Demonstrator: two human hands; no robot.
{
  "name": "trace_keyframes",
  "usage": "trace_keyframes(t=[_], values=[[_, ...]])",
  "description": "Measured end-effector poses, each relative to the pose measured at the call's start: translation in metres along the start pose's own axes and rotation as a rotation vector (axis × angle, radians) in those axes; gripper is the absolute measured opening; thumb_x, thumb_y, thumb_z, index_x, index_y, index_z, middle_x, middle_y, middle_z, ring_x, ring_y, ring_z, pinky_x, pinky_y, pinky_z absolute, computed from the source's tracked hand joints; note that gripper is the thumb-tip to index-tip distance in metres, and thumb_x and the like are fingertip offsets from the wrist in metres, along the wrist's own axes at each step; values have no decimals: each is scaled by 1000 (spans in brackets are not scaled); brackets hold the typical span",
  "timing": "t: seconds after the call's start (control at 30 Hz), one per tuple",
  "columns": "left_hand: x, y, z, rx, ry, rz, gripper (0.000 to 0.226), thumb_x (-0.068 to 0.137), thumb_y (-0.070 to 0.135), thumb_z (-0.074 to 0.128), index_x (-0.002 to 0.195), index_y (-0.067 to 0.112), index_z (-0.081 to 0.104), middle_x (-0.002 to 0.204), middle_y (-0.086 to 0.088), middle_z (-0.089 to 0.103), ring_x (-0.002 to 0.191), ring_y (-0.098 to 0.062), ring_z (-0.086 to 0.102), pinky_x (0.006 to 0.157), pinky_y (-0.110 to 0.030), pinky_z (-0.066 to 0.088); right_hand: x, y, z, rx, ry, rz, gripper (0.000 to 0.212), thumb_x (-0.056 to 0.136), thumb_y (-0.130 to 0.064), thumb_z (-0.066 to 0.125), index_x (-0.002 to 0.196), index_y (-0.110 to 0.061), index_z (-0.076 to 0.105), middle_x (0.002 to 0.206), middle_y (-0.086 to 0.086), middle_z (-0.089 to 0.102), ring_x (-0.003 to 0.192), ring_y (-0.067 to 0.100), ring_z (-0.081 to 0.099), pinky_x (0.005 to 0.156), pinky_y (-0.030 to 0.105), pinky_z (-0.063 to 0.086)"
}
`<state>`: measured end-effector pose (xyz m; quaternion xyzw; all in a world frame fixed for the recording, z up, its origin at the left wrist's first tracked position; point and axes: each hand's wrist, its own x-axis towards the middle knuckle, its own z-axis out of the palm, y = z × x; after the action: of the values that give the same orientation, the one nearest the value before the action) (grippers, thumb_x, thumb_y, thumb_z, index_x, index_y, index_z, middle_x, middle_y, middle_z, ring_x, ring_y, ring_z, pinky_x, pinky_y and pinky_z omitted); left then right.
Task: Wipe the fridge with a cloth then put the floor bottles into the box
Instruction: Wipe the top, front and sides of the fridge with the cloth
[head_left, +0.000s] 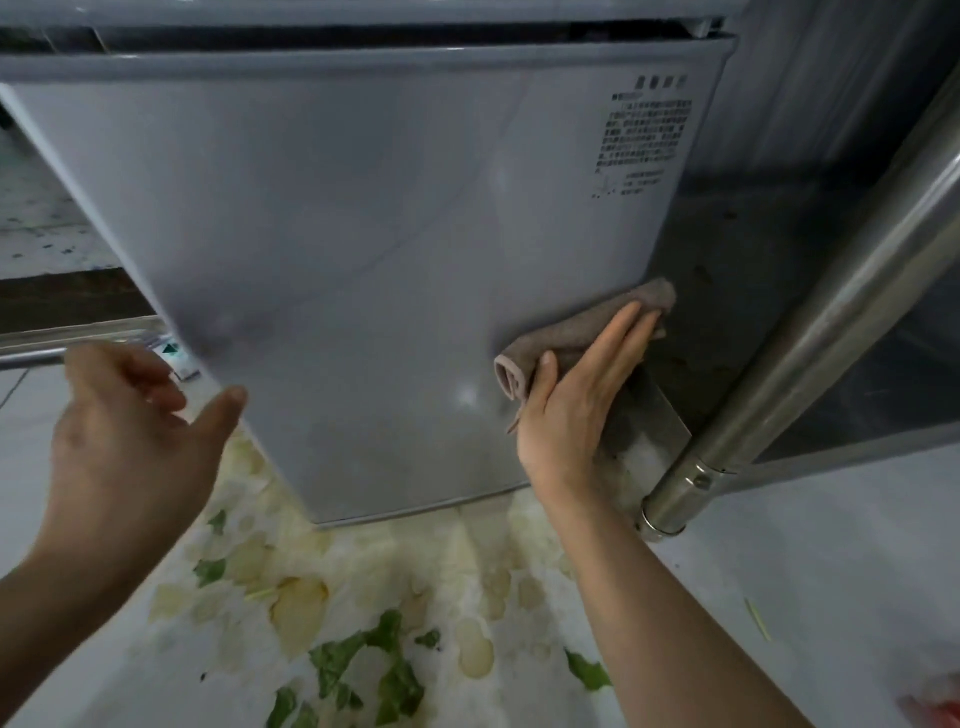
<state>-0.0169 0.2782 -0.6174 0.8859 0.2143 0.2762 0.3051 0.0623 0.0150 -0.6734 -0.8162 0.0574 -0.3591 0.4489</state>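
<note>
Right hand flat on the brown cloth, fingers straight and together, thumb out along the folded near edge, pressing it against the lower right of the grey fridge door. Left hand hovering off the door's left edge, fingers loosely curled and apart, holding nothing.

Only 1 hand on the cloth, and held by pressure alone rather than a grip: likely to slide out from under the palm on a fast stroke and drop onto the floor. Already overhanging the door's right edge, beside the steel pipe (little room there), so risk of knuckles or cloth catching on it during a stroke to the right.

Underfoot, a patterned floor covering with yellow and green blotches; possibly slick, so a slip while leaning in is plausible.

Printed label at upper right: hard rubbing could lift or smear it.

No bottles and no box in view; second part of the task not yet begun.
</note>
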Motion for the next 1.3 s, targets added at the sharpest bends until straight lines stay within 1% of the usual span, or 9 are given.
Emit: trace_keyframes(t=[0.13, 0.3, 0.43, 0.53, 0.67, 0.87, 0.97, 1.2, 1.3], values=[[-1, -10, 14, -30, -29, -164, 75, 66, 64, 66, 121, 20, 40, 114, -4, 54, 90, -27, 59, 72, -44, 50, -29, 35, 5, 33, -101, 134, 79, 92, -7, 50, 149, -1, -4, 157, 21, -9, 147, 29, -5, 121, 38, 4], [-3, -2, 24, 7, -189, -32, 25, 87, 29, 61, 108, 20, 54, 96, 5, 60, 92, -28, 60, 79, -40, 44, -35, 36, -3, 93, -97, 209, 73, 94, -5, 50, 149, -1, 2, 158, 18, 2, 147, 28, 4, 119, 30, 7], [-1, -2, 21, 30, -208, -2, 23, 88, 31, 59, 107, 19, 54, 99, 0, 65, 93, -30, 62, 81, -42, 47, -4, 2, -9, 119, 111, -22, 68, 93, -6, 53, 146, 9, 13, 155, 25, 13, 145, 34, 13, 119, 28, 12], [1, -6, 21, 36, -193, 38, 20, 87, 33, 60, 102, 22, 52, 98, 0, 66, 82, -26, 64, 75, -41, 49, 8, -6, -2, 140, 192, -185, 63, 94, -7, 51, 143, 12, 17, 153, 29, 16, 144, 35, 18, 119, 37, 18], [2, -11, 23, 26, -173, 75, 18, 85, 36, 61, 96, 28, 49, 94, 7, 63, 68, -17, 64, 69, -40, 51, -22, 32, 19, 11, 139, -377, 47, 90, -2, 52, 133, 5, 34, 146, 24, 18, 137, 44, 24, 114, 49, 26], [1, -11, 24, -31, -176, 52, 17, 85, 35, 62, 94, 30, 49, 91, 9, 62, 66, -13, 64, 70, -43, 54, -65, 67, 23, -175, -26, -440, 40, 76, 6, 66, 105, -7, 41, 122, 12, 30, 108, 36, 34, 98, 50, 41], [-1, -8, 21, -37, -178, 39, 17, 86, 33, 62, 96, 28, 50, 95, 7, 62, 67, -12, 62, 70, -38, 50, -52, 54, 4, -159, -116, -495, 12, 85, -5, 60, 93, 0, 52, 111, 16, 39, 98, 36, 45, 85, 50, 47], [1, -6, 17, -76, -226, 33, 24, 85, 33, 64, 103, 20, 54, 97, 6, 61, 77, -16, 59, 73, -34, 47, -8, 0, 1, -14, 88, -611, 15, 88, -9, 62, 97, -6, 49, 110, 7, 36, 94, 34, 47, 89, 36, 43], [2, -12, 20, -102, -259, 53, 24, 87, 35, 61, 105, 22, 50, 98, 10, 57, 83, -11, 56, 70, -30, 44, -32, 12, 20, -130, 67, -749, 27, 81, 2, 63, 96, -9, 44, 105, 9, 36, 91, 31, 41, 86, 42, 40]])
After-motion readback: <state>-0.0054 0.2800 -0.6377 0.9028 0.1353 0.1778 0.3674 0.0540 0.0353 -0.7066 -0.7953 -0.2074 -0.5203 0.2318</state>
